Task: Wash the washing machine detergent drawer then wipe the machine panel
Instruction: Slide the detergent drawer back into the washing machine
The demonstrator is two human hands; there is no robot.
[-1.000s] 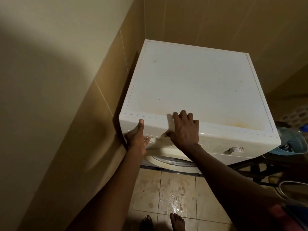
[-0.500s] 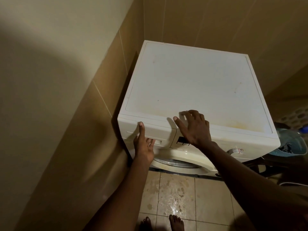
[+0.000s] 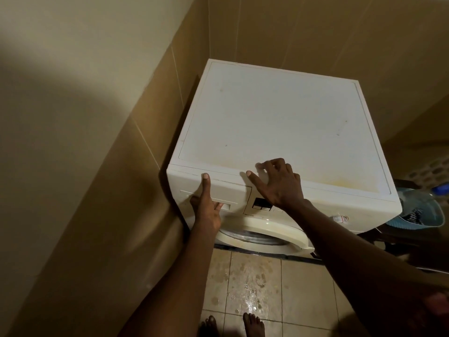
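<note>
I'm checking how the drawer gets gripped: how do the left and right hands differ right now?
The left hand sits on the detergent drawer front, fingers tucked into its recess, thumb pointing up; the right hand rests on the washing machine top edge, fingers spread. The left is lower, the right higher. Both are bare, holding nothing loose.

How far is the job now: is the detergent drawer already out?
Nothing looks done: the detergent drawer sits shut in the washing machine. In hand: the left hand hooks its handle recess while the right hand braces the top. Left: pulling, washing, wiping the panel.
</note>
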